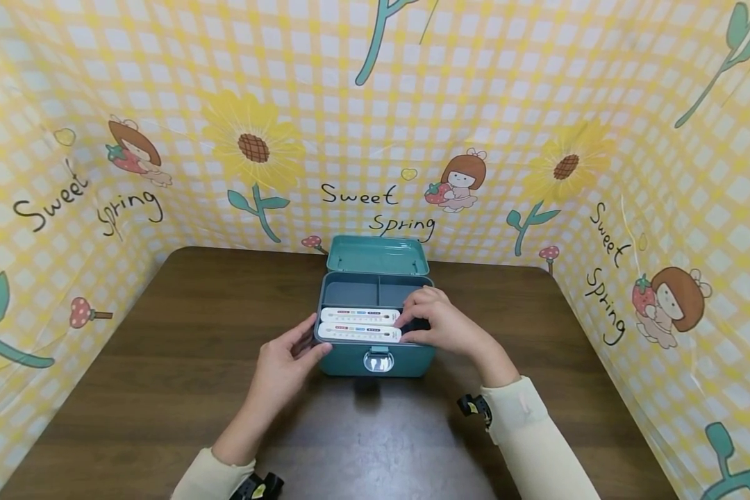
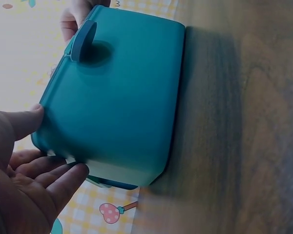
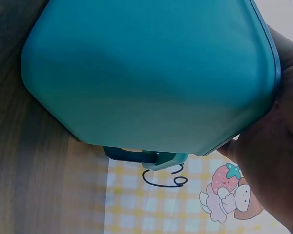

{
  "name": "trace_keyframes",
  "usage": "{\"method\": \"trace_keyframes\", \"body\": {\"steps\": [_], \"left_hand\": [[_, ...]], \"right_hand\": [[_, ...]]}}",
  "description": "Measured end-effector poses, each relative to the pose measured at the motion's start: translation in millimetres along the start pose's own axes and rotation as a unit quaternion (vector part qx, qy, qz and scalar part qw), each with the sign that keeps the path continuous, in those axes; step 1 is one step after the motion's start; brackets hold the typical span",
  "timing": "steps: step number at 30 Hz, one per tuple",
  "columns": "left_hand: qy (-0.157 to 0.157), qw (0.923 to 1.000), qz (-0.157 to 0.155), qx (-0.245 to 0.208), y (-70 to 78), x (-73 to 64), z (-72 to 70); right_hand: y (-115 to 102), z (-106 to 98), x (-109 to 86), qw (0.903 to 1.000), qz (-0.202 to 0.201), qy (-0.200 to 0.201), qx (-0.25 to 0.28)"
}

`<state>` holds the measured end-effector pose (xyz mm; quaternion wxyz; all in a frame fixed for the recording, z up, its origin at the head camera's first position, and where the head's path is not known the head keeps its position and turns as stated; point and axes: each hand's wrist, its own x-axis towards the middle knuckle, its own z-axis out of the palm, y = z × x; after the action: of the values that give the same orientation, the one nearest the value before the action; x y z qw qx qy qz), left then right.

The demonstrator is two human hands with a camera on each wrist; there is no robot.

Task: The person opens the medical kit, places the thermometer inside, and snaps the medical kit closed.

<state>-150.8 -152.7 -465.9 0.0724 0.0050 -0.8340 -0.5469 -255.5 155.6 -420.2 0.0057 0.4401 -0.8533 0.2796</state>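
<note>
A teal storage box [image 1: 375, 364] stands on the table with its lid [image 1: 378, 255] swung up at the back. Across the front of its grey tray lie two flat white strips with printed scales, like thermometers: a rear strip [image 1: 356, 317] and a front strip [image 1: 356, 332]. My left hand [image 1: 284, 364] holds the box's left front corner, thumb at the front rim and fingers along the side, as the left wrist view also shows. Over the right side, my right hand [image 1: 446, 323] pinches the front strip's right end. In the right wrist view the box wall hides its fingertips.
Behind the strips, the tray has two compartments split by a divider [image 1: 378, 290]. A clear latch [image 1: 378, 361] sits on the box's front. The brown wooden table [image 1: 194, 389] meets a yellow checked cloth [image 1: 325, 139] at the back and both sides.
</note>
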Motion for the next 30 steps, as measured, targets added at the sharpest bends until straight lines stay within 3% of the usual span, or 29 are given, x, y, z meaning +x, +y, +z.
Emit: {"method": "trace_keyframes", "body": {"steps": [5, 13, 30], "left_hand": [[-0.006, 0.9999, 0.015, 0.005, 1.2, 2.7, -2.3], [-0.028, 0.9978, 0.027, 0.053, 4.3, 4.9, -8.6], [-0.071, 0.9866, 0.069, 0.13, 7.6, 16.1, -26.1]], "right_hand": [[-0.8, -1.7, -2.3, 1.0, -0.002, 0.004, -0.004], [0.7, -2.4, -8.5, 0.9996, -0.011, 0.025, -0.009], [5.7, -5.5, -26.4, 0.9952, 0.033, 0.092, -0.008]]}}
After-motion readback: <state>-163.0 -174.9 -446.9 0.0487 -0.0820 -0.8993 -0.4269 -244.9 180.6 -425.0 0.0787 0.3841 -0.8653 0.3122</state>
